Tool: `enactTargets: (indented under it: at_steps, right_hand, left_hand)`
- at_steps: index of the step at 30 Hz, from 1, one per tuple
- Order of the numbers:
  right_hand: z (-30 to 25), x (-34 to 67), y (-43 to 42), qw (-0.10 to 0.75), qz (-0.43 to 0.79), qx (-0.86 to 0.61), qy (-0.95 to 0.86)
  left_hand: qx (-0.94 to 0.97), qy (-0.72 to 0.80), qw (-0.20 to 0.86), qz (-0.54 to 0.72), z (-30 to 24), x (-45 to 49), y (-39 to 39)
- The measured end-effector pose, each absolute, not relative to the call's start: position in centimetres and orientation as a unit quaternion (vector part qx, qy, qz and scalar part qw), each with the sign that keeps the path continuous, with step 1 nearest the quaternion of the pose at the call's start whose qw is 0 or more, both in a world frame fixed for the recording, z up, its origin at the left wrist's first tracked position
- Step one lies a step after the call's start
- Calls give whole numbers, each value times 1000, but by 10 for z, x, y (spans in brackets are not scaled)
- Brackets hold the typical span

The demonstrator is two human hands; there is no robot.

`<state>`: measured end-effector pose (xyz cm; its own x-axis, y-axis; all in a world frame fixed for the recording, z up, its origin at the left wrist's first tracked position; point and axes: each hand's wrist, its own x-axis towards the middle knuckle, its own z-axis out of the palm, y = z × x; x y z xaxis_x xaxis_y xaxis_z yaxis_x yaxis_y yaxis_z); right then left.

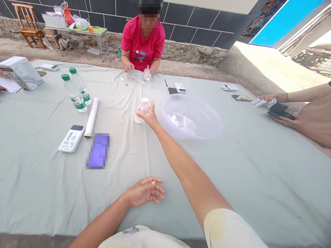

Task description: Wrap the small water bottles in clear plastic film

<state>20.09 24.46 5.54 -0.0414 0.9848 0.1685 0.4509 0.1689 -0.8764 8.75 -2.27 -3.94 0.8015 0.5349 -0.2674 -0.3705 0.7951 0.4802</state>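
Note:
Out in the middle of the table, my right hand [148, 115] is wrapped round a small clear plastic bottle [139, 117] with a white cap. The bottle stands nearly upright, and the hand covers part of its side. Just right of that hand is a wide translucent plastic basin [207, 129] with crumpled clear plastic [182, 123] inside. Close to my body, my left hand [144, 191] rests on the cloth, palm turned sideways, fingers loosely apart and holding nothing.
Two green-capped water bottles [74, 93], a white paper roll [91, 117], a white power bank [71, 138] and a blurred purple phone [98, 151] lie left on the cloth-covered table [38, 172]. Across, a person [143, 44] holds a bottle [147, 74] and clear film; a cutter [123, 81] lies nearby.

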Motion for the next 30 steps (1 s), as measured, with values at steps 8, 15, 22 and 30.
enactTargets:
  at_steps: [8, 15, 22, 30]
  right_hand:
    - [13, 258, 112, 229, 210, -646, -697]
    - [-34, 338, -51, 308, 7, -659, -686]
    - [-73, 426, -135, 173, -65, -842, -506]
    - [-77, 424, -142, 187, -43, -855, -482]
  left_hand:
    - [215, 198, 924, 246, -38, 85, -22]
    - [218, 203, 919, 257, -39, 85, -24]
    - [224, 224, 909, 270, -34, 83, -27]
    - [212, 239, 892, 320, -30, 73, -38]
